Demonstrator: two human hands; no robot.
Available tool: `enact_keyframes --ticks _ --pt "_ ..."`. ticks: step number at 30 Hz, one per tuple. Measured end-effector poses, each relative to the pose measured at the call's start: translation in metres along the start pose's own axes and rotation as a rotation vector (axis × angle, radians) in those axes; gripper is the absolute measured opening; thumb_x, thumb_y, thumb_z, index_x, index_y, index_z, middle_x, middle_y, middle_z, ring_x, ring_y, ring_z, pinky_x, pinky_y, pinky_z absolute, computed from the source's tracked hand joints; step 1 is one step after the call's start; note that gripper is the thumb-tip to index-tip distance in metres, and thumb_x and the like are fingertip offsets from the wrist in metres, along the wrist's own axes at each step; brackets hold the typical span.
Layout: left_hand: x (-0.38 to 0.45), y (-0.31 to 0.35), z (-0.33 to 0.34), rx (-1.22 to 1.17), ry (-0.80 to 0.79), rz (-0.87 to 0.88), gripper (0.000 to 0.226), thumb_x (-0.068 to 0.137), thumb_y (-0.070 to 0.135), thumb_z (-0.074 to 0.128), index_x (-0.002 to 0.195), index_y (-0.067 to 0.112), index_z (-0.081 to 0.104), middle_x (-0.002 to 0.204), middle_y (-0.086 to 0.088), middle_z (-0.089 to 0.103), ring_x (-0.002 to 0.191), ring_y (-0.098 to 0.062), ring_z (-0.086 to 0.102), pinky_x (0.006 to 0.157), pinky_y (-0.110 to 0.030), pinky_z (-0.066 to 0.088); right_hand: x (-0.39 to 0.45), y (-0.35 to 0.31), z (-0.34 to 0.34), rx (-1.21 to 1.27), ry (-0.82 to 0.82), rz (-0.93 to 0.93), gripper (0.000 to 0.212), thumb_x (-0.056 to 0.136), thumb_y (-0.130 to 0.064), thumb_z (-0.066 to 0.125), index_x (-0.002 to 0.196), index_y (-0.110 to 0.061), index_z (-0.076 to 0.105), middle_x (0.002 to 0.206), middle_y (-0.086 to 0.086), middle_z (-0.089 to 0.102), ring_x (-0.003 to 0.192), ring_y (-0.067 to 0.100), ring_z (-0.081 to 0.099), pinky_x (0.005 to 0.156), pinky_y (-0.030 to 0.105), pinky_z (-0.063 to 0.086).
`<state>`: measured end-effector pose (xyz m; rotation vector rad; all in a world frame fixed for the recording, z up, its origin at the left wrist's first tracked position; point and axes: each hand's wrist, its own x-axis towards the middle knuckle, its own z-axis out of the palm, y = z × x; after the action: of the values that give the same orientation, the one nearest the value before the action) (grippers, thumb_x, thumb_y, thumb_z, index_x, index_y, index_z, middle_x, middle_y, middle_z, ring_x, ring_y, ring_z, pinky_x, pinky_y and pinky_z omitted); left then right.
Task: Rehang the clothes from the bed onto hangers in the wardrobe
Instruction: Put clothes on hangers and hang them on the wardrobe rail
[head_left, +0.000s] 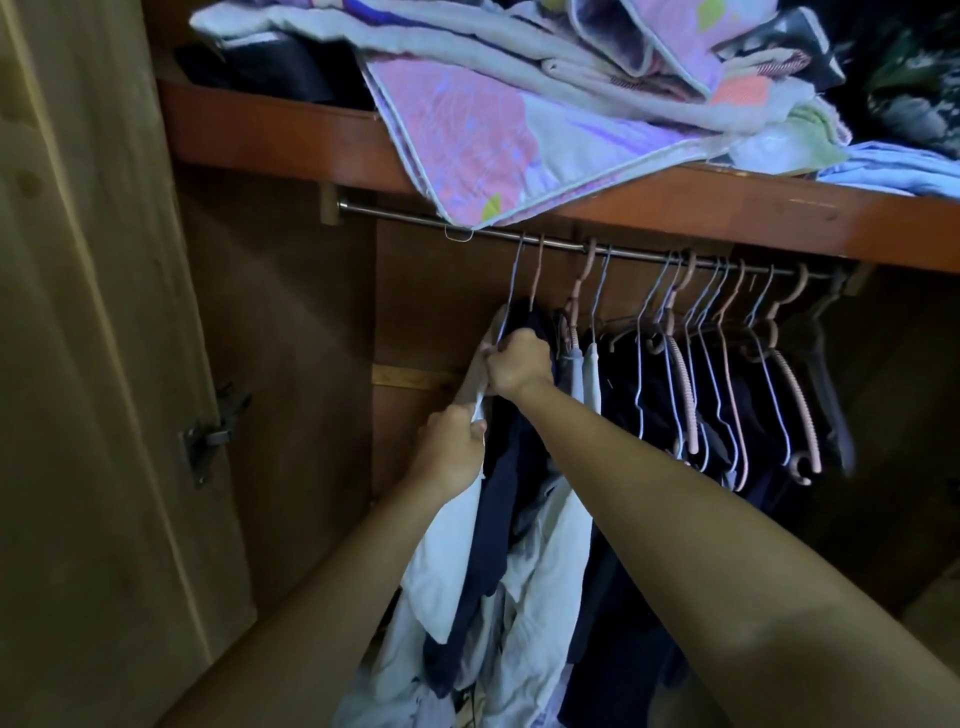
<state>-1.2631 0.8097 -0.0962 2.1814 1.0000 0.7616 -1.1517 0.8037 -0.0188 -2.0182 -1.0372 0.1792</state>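
Note:
A white garment (447, 545) hangs from a thin wire hanger (511, 291) hooked on the metal rail (395, 214) inside the wardrobe. My right hand (517, 364) grips the garment's top edge at the hanger's neck. Lower down, my left hand (452, 452) pinches the same white cloth along its left side. A dark navy garment (506, 499) hangs right behind it, partly hidden by my arms. Further right, several empty wire and pink plastic hangers (727, 364) hang on the rail.
The wooden shelf (270, 130) above the rail carries folded bedding, and a pink and purple quilt (467, 140) droops over its front edge down to the rail. The open wardrobe door (93, 364) stands at the left. More dark and white clothes (597, 571) hang below.

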Motion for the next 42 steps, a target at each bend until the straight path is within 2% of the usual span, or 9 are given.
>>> enact_keyframes --ticks 4,6,9,14,17,24,31,36,42 --pt "-0.011 0.008 -0.003 -0.036 -0.096 -0.061 0.018 0.094 0.025 0.052 0.102 0.009 0.059 0.088 -0.012 0.064 0.088 -0.036 0.063 0.073 -0.036 0.051 -0.007 0.009 -0.019 -0.005 -0.080 -0.007 0.031 0.093 -0.021 0.060 0.088 0.009 0.065 0.085 0.028 0.068 0.075 0.041 0.069 0.068 0.053 0.061" --pt "-0.021 0.015 -0.011 -0.063 0.010 -0.065 0.041 0.092 0.021 0.056 0.132 0.015 0.052 0.102 -0.013 0.068 0.093 -0.032 0.064 0.075 -0.032 0.049 -0.018 0.010 -0.035 0.070 -0.118 0.011 0.024 0.092 -0.009 0.058 0.081 0.012 0.065 0.082 0.033 0.068 0.073 0.043 0.070 0.063 0.053 0.061" --pt "-0.035 0.033 -0.026 -0.034 0.204 0.065 0.040 0.087 0.019 0.060 0.127 0.022 0.055 0.110 0.000 0.065 0.098 -0.024 0.062 0.084 -0.032 0.048 -0.038 0.015 -0.061 0.134 -0.129 0.020 0.025 0.096 -0.004 0.055 0.073 -0.003 0.064 0.082 0.028 0.072 0.072 0.036 0.073 0.064 0.043 0.063" --pt "-0.040 0.071 -0.023 0.114 -0.184 0.248 0.025 0.081 0.043 0.053 0.098 0.028 0.063 0.074 0.007 0.067 0.077 -0.018 0.064 0.073 -0.041 0.054 -0.073 0.033 -0.105 -0.206 -0.189 -0.075 0.027 0.077 -0.028 0.062 0.072 -0.005 0.074 0.072 0.016 0.072 0.071 0.030 0.070 0.070 0.045 0.061" --pt "-0.042 0.099 -0.007 0.291 -0.400 0.300 0.017 0.089 0.036 0.058 0.095 0.020 0.062 0.084 0.001 0.065 0.086 -0.026 0.064 0.072 -0.037 0.051 -0.096 0.054 -0.134 -0.366 -0.275 -0.062 0.017 0.075 -0.022 0.060 0.073 -0.010 0.071 0.071 0.012 0.068 0.070 0.032 0.068 0.071 0.047 0.060" --pt "-0.063 0.167 0.056 0.446 -0.667 0.499 0.038 0.084 0.048 0.069 0.115 0.027 0.060 0.103 0.004 0.056 0.090 -0.016 0.058 0.081 -0.037 0.053 -0.163 0.122 -0.212 -0.547 -0.375 0.084 0.007 0.083 -0.022 0.065 0.084 -0.022 0.073 0.089 0.001 0.071 0.083 0.022 0.068 0.078 0.044 0.060" --pt "-0.098 0.255 0.127 0.399 -0.922 0.730 0.034 0.080 0.053 0.070 0.107 0.034 0.060 0.100 0.007 0.057 0.088 -0.013 0.059 0.075 -0.036 0.053 -0.244 0.170 -0.283 -0.742 -0.246 0.282 0.016 0.088 -0.034 0.064 0.090 -0.021 0.071 0.087 0.000 0.067 0.080 0.023 0.065 0.074 0.038 0.058" --pt "-0.128 0.309 0.168 0.364 -1.082 0.981 0.042 0.081 0.051 0.070 0.119 0.034 0.062 0.106 0.011 0.062 0.097 -0.010 0.061 0.087 -0.037 0.055 -0.296 0.194 -0.321 -0.690 -0.023 0.523 0.016 0.086 -0.033 0.063 0.091 -0.020 0.072 0.094 0.002 0.072 0.088 0.025 0.069 0.077 0.038 0.058" --pt "-0.194 0.355 0.210 0.292 -1.259 1.299 0.035 0.079 0.048 0.073 0.107 0.029 0.065 0.094 0.006 0.065 0.083 -0.012 0.064 0.079 -0.036 0.056 -0.388 0.191 -0.339 -0.714 0.180 0.847 0.010 0.084 -0.020 0.061 0.082 -0.023 0.071 0.088 0.002 0.073 0.081 0.025 0.067 0.067 0.029 0.052"
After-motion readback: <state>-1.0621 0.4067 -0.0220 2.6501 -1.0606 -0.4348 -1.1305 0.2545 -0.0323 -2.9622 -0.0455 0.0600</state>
